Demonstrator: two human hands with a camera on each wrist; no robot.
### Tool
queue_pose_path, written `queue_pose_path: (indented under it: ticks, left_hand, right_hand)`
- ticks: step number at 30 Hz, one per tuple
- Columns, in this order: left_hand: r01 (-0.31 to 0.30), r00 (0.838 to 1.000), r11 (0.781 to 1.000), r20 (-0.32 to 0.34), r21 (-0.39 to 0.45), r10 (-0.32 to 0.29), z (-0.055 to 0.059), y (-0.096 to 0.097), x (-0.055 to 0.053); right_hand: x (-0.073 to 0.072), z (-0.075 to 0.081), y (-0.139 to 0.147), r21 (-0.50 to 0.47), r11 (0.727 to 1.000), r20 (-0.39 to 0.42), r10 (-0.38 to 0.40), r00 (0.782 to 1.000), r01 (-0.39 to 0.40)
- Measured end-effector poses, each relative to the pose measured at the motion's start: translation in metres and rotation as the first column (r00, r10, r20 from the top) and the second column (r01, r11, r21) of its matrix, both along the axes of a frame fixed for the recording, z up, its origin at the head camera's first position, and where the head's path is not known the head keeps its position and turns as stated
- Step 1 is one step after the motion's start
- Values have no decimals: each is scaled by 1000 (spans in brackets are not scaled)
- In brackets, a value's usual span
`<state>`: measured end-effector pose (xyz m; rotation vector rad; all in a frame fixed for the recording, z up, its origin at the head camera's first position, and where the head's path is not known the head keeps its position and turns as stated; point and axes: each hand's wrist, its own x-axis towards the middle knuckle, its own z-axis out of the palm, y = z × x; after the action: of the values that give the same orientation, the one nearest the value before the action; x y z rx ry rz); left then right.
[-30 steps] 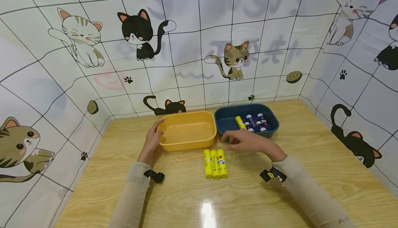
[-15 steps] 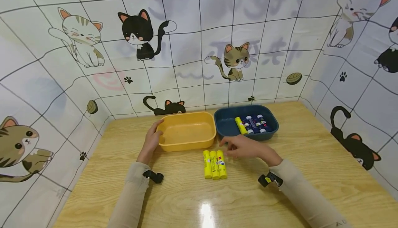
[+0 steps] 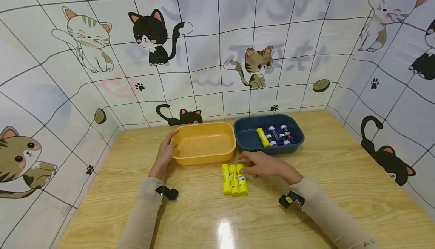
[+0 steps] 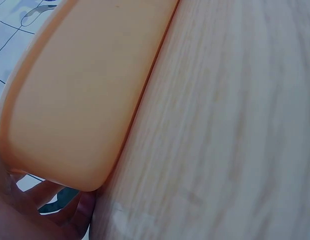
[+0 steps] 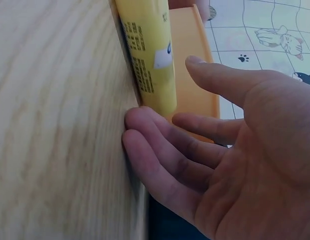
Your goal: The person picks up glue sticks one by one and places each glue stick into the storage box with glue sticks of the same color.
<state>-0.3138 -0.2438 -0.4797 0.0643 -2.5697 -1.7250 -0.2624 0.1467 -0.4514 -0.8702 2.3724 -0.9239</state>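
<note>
Three yellow glue sticks (image 3: 233, 180) lie side by side on the table, below the two basins. My left hand (image 3: 166, 150) grips the left end of an orange-yellow plastic basin (image 3: 205, 159), thumb over the rim and fingers around the outside. The left wrist view shows that basin (image 4: 89, 100) close up with the left hand (image 4: 39, 215) at its corner. Just right of the glue sticks is my right hand (image 3: 264, 165). In the right wrist view the right hand (image 5: 205, 150) has loosely bent, parted fingers, with fingertips by the end of a yellow glue stick (image 5: 149, 60) and nothing held.
A dark blue basin (image 3: 246, 137) stands against the orange-yellow one on its right. Inside it lie a yellow glue stick (image 3: 263, 137) and several dark blue glue sticks with white caps (image 3: 275, 132). A cat-patterned sheet (image 3: 210, 68) rises behind and beside the wooden table (image 3: 190, 211).
My right hand has come down and left from the front of the blue basin to the right-hand glue stick. The left hand stays on the orange-yellow basin.
</note>
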Motion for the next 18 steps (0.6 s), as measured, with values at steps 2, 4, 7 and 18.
queue_pose_path:
  ticks: [2,4,7,18]
  left_hand:
    - [0,1000,1000,-3,3,0,0,0,-1]
    - [-1,1000,1000,-3,4,1,0,0,0]
    - [-1,1000,1000,3,-1,1,0,0,0]
    - [-1,1000,1000,2,-4,1,1,0,0]
  right_hand:
    - [0,-1,-1,-3,1000,3,-5,1000,5]
    - [0,-3,-2,-1,1000,5,-11,1000,11]
    - [-1,-6,-3,8,1000,12,-17,1000,17]
    - [0,-8,-5,31,998,38,-48,998,46]
